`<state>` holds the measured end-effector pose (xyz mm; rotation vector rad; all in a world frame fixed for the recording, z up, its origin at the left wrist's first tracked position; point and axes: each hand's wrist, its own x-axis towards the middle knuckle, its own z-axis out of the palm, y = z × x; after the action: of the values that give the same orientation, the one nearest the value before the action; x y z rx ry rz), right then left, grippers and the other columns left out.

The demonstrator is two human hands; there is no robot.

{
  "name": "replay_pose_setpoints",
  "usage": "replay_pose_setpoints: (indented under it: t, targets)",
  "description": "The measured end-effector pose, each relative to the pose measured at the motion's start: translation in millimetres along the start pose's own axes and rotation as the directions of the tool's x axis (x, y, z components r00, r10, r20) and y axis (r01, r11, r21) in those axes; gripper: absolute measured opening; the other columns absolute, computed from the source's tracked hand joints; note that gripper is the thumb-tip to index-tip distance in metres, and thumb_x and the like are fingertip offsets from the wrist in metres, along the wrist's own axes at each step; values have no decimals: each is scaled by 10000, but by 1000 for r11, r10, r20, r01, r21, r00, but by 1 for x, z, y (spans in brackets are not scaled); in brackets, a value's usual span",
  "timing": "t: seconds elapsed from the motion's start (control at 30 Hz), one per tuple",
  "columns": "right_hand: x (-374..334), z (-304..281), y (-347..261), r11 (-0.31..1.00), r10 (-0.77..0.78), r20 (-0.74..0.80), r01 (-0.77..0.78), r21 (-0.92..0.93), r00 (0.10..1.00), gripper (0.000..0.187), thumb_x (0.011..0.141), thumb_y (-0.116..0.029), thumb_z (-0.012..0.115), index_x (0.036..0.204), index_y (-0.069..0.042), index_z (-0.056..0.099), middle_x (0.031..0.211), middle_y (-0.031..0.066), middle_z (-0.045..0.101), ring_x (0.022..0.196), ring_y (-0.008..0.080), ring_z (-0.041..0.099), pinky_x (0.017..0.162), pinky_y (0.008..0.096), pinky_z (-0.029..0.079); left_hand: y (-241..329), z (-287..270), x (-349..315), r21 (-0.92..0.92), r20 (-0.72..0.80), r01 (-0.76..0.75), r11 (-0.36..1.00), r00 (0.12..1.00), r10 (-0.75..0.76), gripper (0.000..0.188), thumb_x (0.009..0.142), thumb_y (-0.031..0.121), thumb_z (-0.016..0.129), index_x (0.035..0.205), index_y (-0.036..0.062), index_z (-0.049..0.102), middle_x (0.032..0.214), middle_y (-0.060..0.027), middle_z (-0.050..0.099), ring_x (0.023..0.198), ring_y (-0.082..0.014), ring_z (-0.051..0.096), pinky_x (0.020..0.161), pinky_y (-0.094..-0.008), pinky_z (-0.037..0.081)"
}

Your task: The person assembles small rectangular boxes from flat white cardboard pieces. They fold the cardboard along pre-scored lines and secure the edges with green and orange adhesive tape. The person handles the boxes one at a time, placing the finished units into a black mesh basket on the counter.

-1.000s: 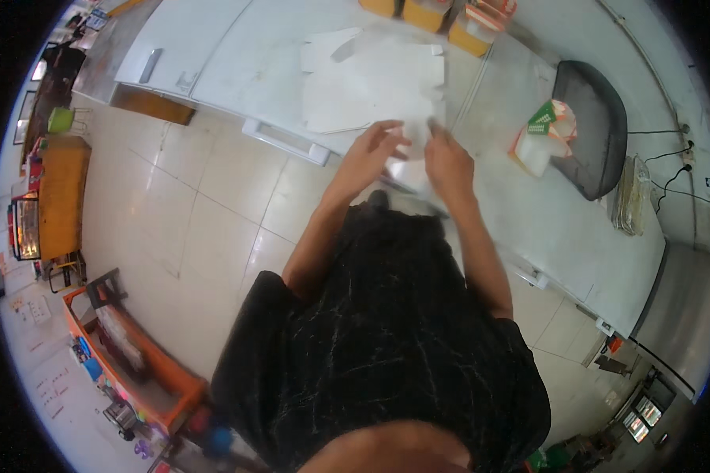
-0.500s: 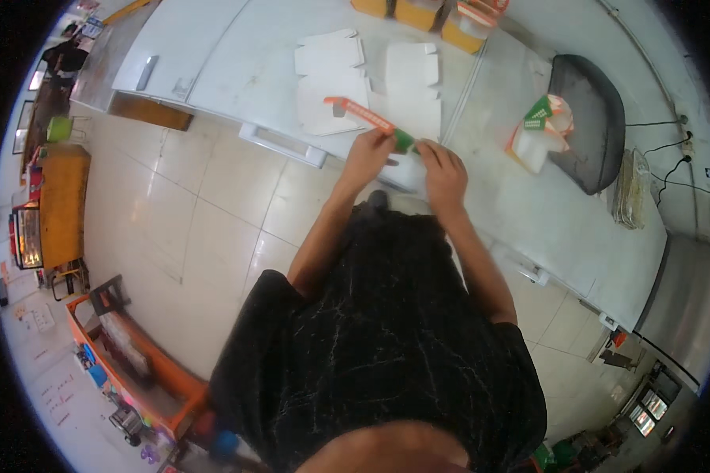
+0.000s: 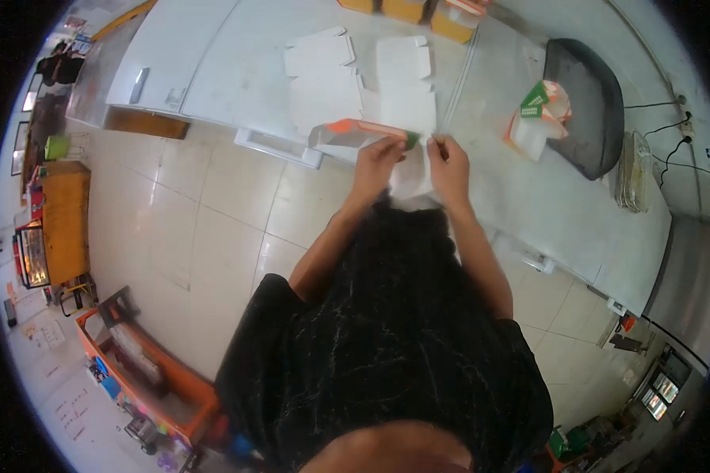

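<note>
One carton point(image 3: 371, 126) was held at the front edge of the counter point(image 3: 237, 71). Left hand point(image 3: 377, 167): grip pinched on its green end point(image 3: 411, 140). Right hand point(image 3: 451, 167): grip narrow by a white flap point(image 3: 410, 180); hold could not be told. Since the prior view, carton had swung nearer level, meaning its pale side point(image 3: 333, 139) showed more. Orange-and-green print: not legible.

The held carton point(image 3: 363, 127) is orange, green and white; the shirt point(image 3: 371, 323) black with pale branching lines.
</note>
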<state>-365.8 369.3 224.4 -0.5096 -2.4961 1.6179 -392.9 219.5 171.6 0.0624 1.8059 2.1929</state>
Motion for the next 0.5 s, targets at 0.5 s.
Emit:
replay_pose_setpoints:
  t: [0.5]
  targets:
    - [-1, -1, -12, 955, -297, -32, 296, -14, 954, 115, 836, -84, 660, 900, 10, 675, 1133, 133, 679, 975, 268, 671, 830, 338, 519, -1, -2, 0, -53, 31, 50, 997, 998, -48, 257, 911, 72, 649, 1132, -45, 589, 1111, -109, 628, 1052, -179, 614, 959, -329, 519]
